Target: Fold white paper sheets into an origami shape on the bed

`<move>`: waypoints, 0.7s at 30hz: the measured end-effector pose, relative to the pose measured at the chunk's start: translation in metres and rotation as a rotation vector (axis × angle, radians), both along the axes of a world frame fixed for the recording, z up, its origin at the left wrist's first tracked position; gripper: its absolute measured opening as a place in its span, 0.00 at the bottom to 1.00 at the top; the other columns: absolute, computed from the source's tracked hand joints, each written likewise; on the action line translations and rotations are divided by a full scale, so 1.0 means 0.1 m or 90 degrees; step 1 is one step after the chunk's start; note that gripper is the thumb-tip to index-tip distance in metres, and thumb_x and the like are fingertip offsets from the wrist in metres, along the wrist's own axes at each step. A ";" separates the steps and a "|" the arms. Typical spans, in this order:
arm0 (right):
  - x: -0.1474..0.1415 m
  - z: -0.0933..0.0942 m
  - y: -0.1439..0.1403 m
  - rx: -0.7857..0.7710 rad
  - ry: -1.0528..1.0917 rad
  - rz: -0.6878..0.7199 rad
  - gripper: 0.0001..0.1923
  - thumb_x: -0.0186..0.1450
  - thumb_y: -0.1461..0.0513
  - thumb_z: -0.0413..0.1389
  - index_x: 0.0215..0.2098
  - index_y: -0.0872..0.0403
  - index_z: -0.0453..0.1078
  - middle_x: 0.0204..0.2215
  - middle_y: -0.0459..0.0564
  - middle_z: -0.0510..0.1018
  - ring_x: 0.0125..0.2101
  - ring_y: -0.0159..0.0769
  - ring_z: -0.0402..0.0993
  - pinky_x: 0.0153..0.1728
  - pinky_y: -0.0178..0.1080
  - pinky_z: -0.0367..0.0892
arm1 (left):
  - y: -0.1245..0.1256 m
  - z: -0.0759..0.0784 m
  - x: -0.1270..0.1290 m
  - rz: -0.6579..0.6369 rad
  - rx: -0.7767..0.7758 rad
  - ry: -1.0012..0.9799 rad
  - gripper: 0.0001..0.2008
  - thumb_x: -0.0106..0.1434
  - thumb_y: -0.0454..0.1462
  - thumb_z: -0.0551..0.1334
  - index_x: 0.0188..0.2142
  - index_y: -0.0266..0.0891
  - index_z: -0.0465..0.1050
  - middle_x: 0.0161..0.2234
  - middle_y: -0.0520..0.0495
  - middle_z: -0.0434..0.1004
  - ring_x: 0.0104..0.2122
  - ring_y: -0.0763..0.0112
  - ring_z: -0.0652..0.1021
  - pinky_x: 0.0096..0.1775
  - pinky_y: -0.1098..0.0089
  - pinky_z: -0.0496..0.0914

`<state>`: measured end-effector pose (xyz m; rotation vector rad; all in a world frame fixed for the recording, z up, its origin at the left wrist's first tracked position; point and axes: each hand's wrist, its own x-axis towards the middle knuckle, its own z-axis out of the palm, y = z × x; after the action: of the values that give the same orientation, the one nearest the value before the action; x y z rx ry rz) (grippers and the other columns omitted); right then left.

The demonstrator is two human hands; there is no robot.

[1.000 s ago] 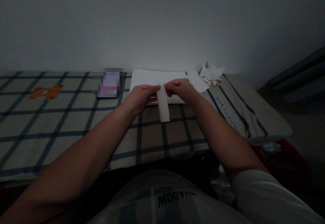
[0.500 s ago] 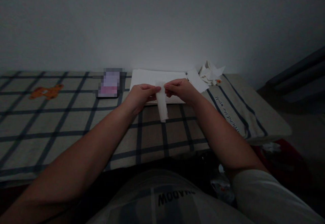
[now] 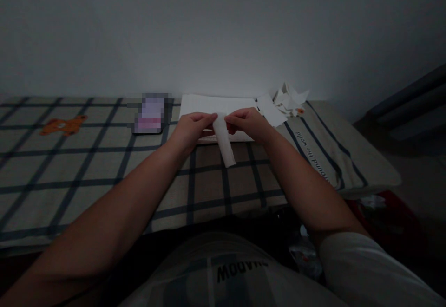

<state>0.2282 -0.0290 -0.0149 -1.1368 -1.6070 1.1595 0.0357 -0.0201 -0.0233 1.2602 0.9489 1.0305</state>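
Between my hands hangs a narrow folded strip of white paper (image 3: 224, 142), its lower end dangling past the near edge of the paper stack. My left hand (image 3: 195, 129) pinches its upper left edge between thumb and fingers. My right hand (image 3: 248, 122) pinches the upper right edge the same way. Behind and beneath the hands lies a stack of white paper (image 3: 216, 103) on the checked cloth, partly covered by my fingers. The strip's inner folds cannot be made out in the dim light.
Left of the paper lies a phone-like slab (image 3: 150, 114), blurred out, and farther left an orange flat item (image 3: 63, 125). Crumpled white paper (image 3: 290, 99) and a loose sheet (image 3: 272, 111) are at right. The checked cloth (image 3: 104, 167) covers the table against a wall (image 3: 223, 33).
The strip's lower end has swung slightly right and its broad face now turns more toward me. My left fingertips have shifted up a little. My right hand has barely moved.
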 end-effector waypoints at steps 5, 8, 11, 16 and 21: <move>0.01 -0.01 0.01 0.030 -0.026 -0.003 0.16 0.61 0.52 0.61 0.25 0.57 0.75 0.22 0.47 0.77 0.24 0.31 0.72 0.31 0.37 0.69 | 0.03 -0.02 -0.01 -0.007 -0.004 -0.024 0.17 0.50 0.47 0.72 0.30 0.36 0.78 0.33 0.44 0.82 0.35 0.66 0.80 0.44 0.63 0.75; 0.02 -0.01 0.02 0.037 -0.020 0.013 0.16 0.61 0.52 0.61 0.26 0.57 0.75 0.22 0.48 0.78 0.25 0.31 0.73 0.32 0.37 0.70 | 0.04 -0.03 -0.01 0.001 -0.010 -0.041 0.15 0.49 0.45 0.73 0.29 0.36 0.78 0.32 0.45 0.82 0.33 0.67 0.80 0.43 0.63 0.75; 0.01 0.00 0.00 0.026 -0.001 0.020 0.15 0.61 0.53 0.61 0.27 0.57 0.76 0.23 0.48 0.79 0.25 0.30 0.73 0.32 0.37 0.71 | 0.04 -0.02 0.00 0.011 -0.017 -0.042 0.14 0.47 0.43 0.74 0.27 0.36 0.78 0.30 0.45 0.81 0.32 0.68 0.79 0.43 0.63 0.76; -0.02 0.00 -0.02 0.007 0.013 0.020 0.15 0.61 0.53 0.62 0.27 0.57 0.75 0.23 0.49 0.79 0.25 0.30 0.74 0.33 0.37 0.73 | 0.02 0.01 0.00 0.043 0.011 -0.010 0.14 0.47 0.43 0.73 0.27 0.36 0.77 0.29 0.46 0.81 0.31 0.68 0.79 0.42 0.62 0.76; -0.04 -0.05 0.01 0.008 0.016 0.021 0.15 0.60 0.53 0.62 0.28 0.57 0.76 0.24 0.48 0.79 0.26 0.31 0.75 0.33 0.37 0.73 | -0.03 0.04 0.01 0.107 0.064 0.064 0.13 0.48 0.44 0.72 0.26 0.36 0.76 0.27 0.47 0.79 0.31 0.66 0.79 0.40 0.62 0.76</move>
<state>0.2245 -0.0283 -0.0201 -1.0865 -1.6175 1.1788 0.0367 -0.0231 -0.0194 1.3433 1.1058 1.1661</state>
